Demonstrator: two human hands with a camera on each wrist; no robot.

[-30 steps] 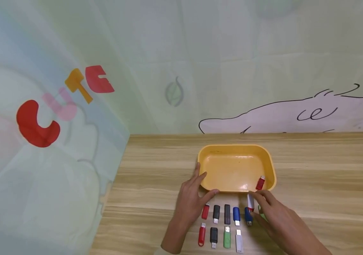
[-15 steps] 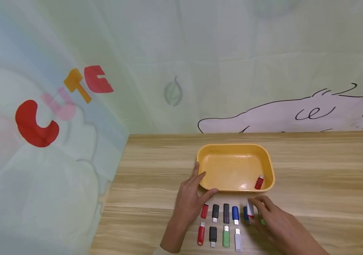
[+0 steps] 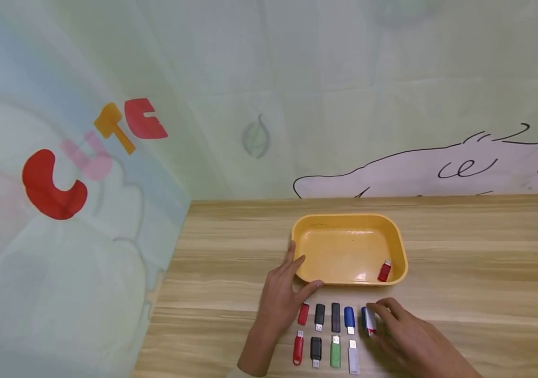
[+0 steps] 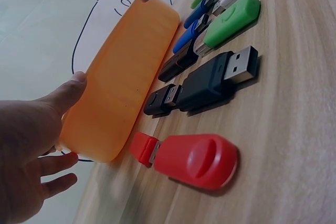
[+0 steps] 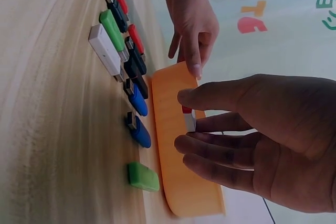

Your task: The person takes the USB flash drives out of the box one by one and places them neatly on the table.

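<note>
My right hand [image 3: 408, 333] pinches a white-and-red USB stick [image 5: 189, 121] between thumb and fingers. In the head view that stick overlaps a blue USB stick [image 3: 364, 317] at the right end of the back row. A green USB stick [image 5: 143, 177] lies beyond it, mostly hidden by the hand in the head view. My left hand [image 3: 280, 296] rests at the left end of a yellow tray [image 3: 330, 252], fingers spread and fairly straight, touching its rim. One red USB stick [image 3: 384, 271] lies inside the tray's front right corner.
Two rows of USB sticks lie before the tray. The back row has a red stick [image 3: 303, 314], black ones and another blue one [image 3: 349, 317]. A red [image 3: 298, 349], a black [image 3: 316, 349], a green [image 3: 335, 354] and a white stick [image 3: 353, 359] form the front row.
My right hand has brought the white-and-red USB stick down from the tray's front edge, toward me, to over the blue stick. The left hand has stayed at the tray.
</note>
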